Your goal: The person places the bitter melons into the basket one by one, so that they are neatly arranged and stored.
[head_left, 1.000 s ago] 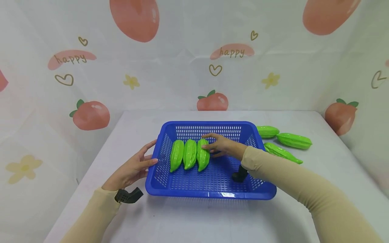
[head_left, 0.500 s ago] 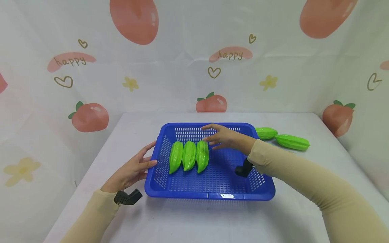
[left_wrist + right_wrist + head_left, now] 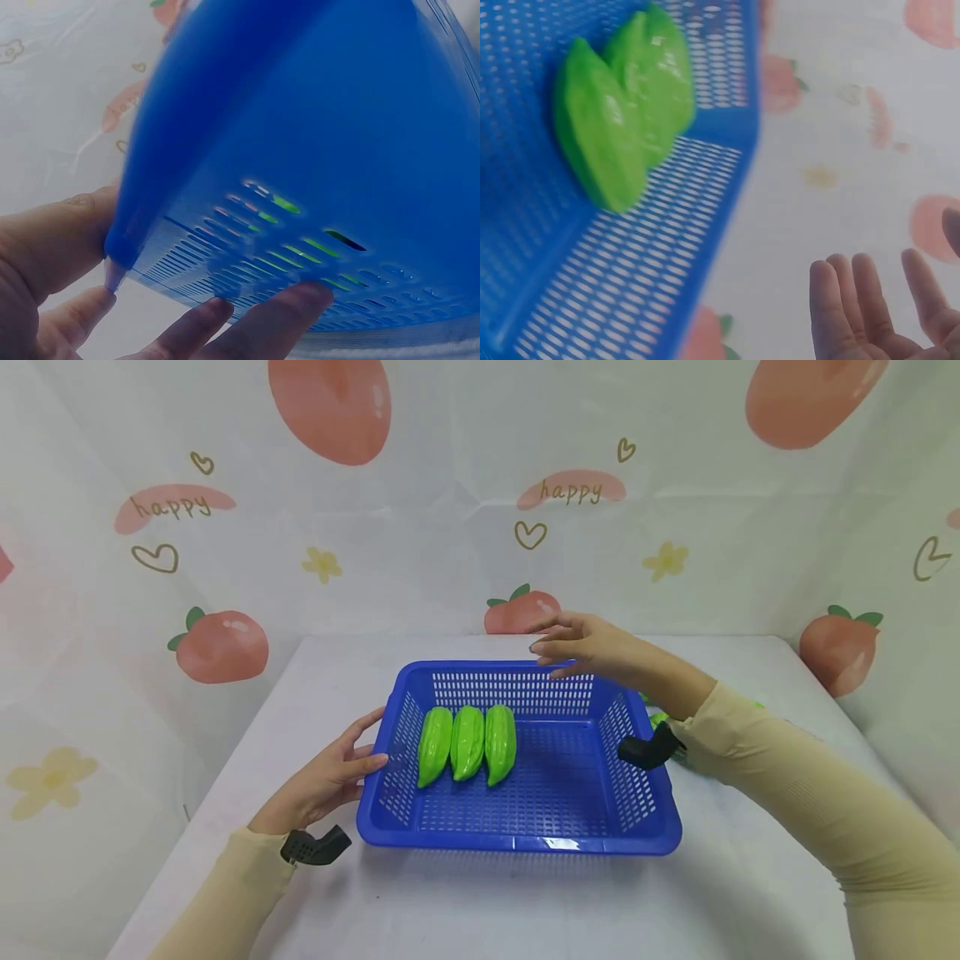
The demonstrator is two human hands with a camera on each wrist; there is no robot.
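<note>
The basket (image 3: 517, 843) stands on the tabletop (image 3: 450, 918), three gourds (image 3: 468, 743) side by side in its left half, other gourds (image 3: 657, 719), mostly hidden, beyond its right side.

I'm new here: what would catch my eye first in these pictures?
Probably three bright green vegetables, side by side in the left half of the big blue basket at centre. Next come the left hand, gripping the basket's left rim, and the right hand, holding nothing near its far rim.
</note>
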